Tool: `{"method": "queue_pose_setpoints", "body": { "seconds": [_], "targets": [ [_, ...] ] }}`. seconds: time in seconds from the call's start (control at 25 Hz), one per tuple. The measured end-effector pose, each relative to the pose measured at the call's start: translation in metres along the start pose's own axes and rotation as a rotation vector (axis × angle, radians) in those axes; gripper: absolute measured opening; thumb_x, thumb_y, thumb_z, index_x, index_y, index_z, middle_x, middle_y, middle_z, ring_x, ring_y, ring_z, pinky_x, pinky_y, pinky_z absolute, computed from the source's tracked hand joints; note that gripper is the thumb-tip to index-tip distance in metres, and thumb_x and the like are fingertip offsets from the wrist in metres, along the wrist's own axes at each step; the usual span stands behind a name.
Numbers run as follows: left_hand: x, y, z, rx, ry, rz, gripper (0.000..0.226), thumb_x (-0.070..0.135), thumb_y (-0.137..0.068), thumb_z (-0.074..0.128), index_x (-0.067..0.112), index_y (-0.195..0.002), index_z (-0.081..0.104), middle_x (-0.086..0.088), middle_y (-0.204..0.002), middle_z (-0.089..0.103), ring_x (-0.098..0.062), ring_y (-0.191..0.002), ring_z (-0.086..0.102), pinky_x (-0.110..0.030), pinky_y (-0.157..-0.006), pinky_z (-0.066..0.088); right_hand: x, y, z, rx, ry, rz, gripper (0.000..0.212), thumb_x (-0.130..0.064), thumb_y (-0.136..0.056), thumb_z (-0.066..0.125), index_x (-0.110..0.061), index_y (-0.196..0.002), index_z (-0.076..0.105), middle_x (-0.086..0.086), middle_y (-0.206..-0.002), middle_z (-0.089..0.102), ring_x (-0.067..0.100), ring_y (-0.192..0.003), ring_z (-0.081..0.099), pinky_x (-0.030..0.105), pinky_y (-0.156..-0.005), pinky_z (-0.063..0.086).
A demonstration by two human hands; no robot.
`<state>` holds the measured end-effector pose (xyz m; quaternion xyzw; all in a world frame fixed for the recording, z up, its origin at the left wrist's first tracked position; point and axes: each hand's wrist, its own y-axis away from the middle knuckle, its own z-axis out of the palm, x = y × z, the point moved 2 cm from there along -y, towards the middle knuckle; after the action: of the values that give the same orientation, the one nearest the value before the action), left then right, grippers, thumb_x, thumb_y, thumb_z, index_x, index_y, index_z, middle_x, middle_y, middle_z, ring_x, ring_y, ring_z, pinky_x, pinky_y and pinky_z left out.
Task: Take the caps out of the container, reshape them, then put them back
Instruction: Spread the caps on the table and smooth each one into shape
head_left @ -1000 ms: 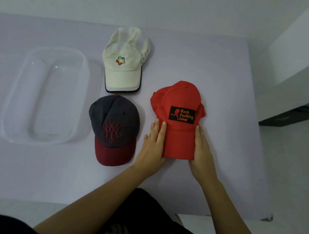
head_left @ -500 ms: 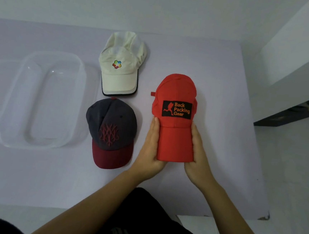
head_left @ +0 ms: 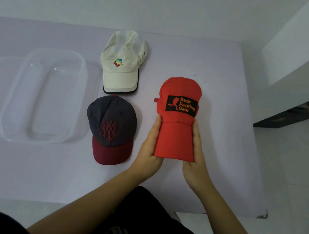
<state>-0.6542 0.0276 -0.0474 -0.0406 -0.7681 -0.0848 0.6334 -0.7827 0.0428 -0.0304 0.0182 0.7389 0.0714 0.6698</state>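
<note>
Step in hand: reshaping, third cap.

Red fabric cap with a black "Back Packing Gear" patch sits right of centre in the frame, crown away from the person and brim toward them. It looks lifted off the pale lilac table, though I cannot be sure of that.

Left hand and right hand each clasp one long edge of the brim. The thumbs lie along the sides and the palms squeeze inward. The brim looks bowed into an arch.

Clear plastic oval container is at centre left and holds no caps.

Cream soft cap with a multicoloured logo is at upper centre. Grey cap with a maroon brim is just below it. Both lie on the table.

Judgement: removal done, return not yet begun.

Next move: ease the squeeze once the curve holds, then carry the red cap across both other caps to the container without crushing its crown.
</note>
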Motion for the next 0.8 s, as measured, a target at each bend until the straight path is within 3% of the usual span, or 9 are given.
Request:
{"method": "queue_pose_setpoints", "body": {
  "seconds": [0.16,0.24,0.36,0.44,0.52,0.64,0.72,0.8],
  "targets": [
    [0.004,-0.001,0.001,0.014,0.106,-0.027,0.068,0.011,-0.089,0.042,0.021,-0.147,0.008,0.014,-0.150,0.023,0.003,-0.137,0.030,-0.025,-0.113,0.030,-0.003,0.000,0.005,0.033,-0.030,-0.008,0.066,-0.024,-0.095,0.046,-0.026,-0.144,0.002,-0.021,-0.145,0.014,-0.024,-0.126,0.025,0.000,-0.097,0.028],
    [0.001,-0.003,-0.007,0.000,-0.011,0.030,0.071,0.019,-0.088,0.044,0.020,-0.147,0.005,0.003,-0.156,0.018,-0.009,-0.143,0.023,-0.035,-0.116,0.026,-0.003,-0.002,0.005,0.036,0.056,-0.097,0.066,-0.031,-0.096,0.046,-0.031,-0.147,0.004,-0.008,-0.154,0.011,-0.006,-0.139,0.020,0.012,-0.107,0.028],
    [-0.016,-0.004,-0.028,-0.224,-0.397,0.099,0.087,0.025,-0.083,0.051,0.022,-0.145,-0.011,-0.005,-0.159,-0.008,-0.014,-0.148,-0.004,-0.035,-0.120,0.010,0.017,0.000,-0.009,0.002,0.232,-0.185,0.054,-0.034,-0.095,0.041,-0.047,-0.143,0.021,0.000,-0.158,0.006,0.012,-0.146,0.010,0.030,-0.116,0.025],
    [-0.023,-0.002,-0.037,-0.375,-0.428,0.057,0.099,0.008,-0.078,0.056,0.024,-0.145,-0.016,0.001,-0.158,-0.014,-0.009,-0.147,-0.009,-0.033,-0.121,0.009,0.028,0.004,-0.019,-0.003,0.349,-0.158,0.053,-0.031,-0.091,0.036,-0.049,-0.140,0.025,-0.003,-0.159,0.003,0.018,-0.147,0.005,0.046,-0.116,0.024],
    [-0.019,-0.003,-0.045,-0.364,-0.279,0.003,0.101,-0.005,-0.066,0.048,0.027,-0.147,-0.004,0.008,-0.159,0.002,0.000,-0.145,0.004,-0.024,-0.119,0.014,0.029,0.007,-0.021,-0.005,0.462,-0.169,0.054,-0.032,-0.091,0.033,-0.052,-0.139,0.023,-0.003,-0.159,0.000,0.023,-0.147,0.002,0.052,-0.116,0.019],
    [0.000,-0.021,-0.057,-0.018,-0.006,-0.082,0.084,-0.004,-0.066,0.040,0.022,-0.144,0.024,0.007,-0.148,0.034,0.007,-0.133,0.033,-0.010,-0.107,0.029,0.023,0.007,-0.022,0.007,0.540,-0.193,0.053,-0.037,-0.091,0.033,-0.057,-0.138,0.019,0.001,-0.158,-0.001,0.028,-0.147,-0.001,0.049,-0.115,0.016],
    [0.007,-0.046,-0.065,0.154,0.113,-0.203,0.058,0.009,-0.086,0.042,0.019,-0.143,0.034,0.004,-0.145,0.041,0.000,-0.127,0.038,-0.017,-0.107,0.030,0.021,0.008,-0.021,-0.011,0.552,-0.219,0.052,-0.037,-0.092,0.035,-0.057,-0.138,0.020,0.002,-0.158,-0.003,0.029,-0.146,-0.003,0.049,-0.114,0.016],
    [0.016,-0.076,-0.067,0.075,0.182,-0.335,0.048,0.044,-0.091,0.042,0.020,-0.131,0.050,0.001,-0.136,0.052,-0.006,-0.121,0.046,-0.035,-0.115,0.027,0.021,0.008,-0.020,-0.062,0.561,-0.237,0.051,-0.036,-0.094,0.037,-0.055,-0.139,0.021,-0.005,-0.158,-0.005,0.026,-0.146,-0.006,0.047,-0.114,0.018]
  ]
}}
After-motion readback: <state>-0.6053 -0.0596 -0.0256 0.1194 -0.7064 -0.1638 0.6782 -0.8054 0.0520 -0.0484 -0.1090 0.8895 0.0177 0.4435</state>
